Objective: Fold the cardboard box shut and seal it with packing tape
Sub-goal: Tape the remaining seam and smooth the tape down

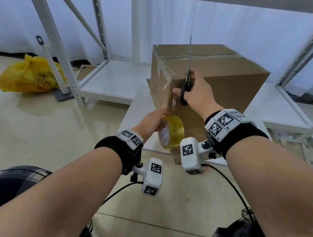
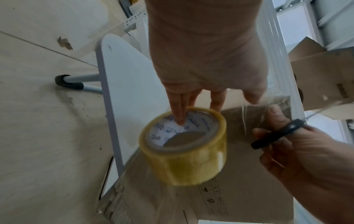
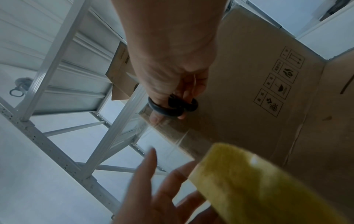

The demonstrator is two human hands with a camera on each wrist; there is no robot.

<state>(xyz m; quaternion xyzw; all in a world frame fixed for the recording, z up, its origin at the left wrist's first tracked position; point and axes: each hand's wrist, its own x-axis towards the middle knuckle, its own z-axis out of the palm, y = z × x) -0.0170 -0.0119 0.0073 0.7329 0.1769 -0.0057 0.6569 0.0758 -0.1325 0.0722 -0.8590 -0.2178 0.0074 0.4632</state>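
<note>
With the cardboard box (image 1: 217, 72) closed on the small white table (image 1: 134, 117), the left hand (image 1: 150, 121) gripped the tape roll (image 1: 171, 131) and should have kept the strip taut, so the right hand (image 1: 196, 91), clasping the scissors (image 1: 186, 83), could cut near the box corner.

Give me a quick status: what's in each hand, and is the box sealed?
Left hand holds tape roll. Right hand holds scissors, blades up. Box shut, taped on top, strip uncut. Nothing in the way.

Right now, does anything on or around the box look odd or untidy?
Yes. The tape strip on the cardboard box near corner is wrinkled and lifting, not flat. The right hand holds scissors blade-up.
</note>
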